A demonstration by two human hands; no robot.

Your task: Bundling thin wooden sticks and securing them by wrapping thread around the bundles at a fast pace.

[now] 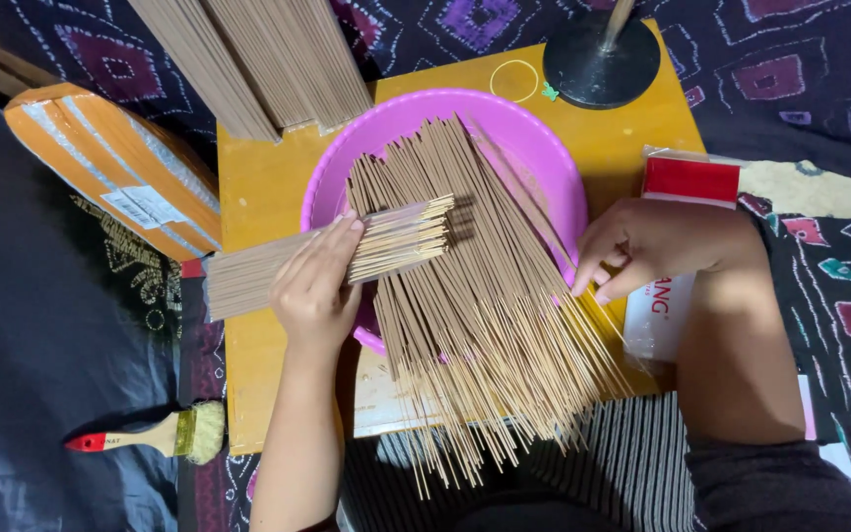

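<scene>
Loose incense sticks (490,325) overhang the pink basin's (544,148) rim; left hand (315,286) clamps a bundle (337,258), right hand (642,246) pinches sticks.

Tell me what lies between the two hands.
In the head view, the fanned pile of incense sticks over the pink basin lies between the left hand and right hand.

basin (534,138) pink | sticks (485,305) tan | table (258,187) yellow | brush handle (100,440) red-tipped
</scene>
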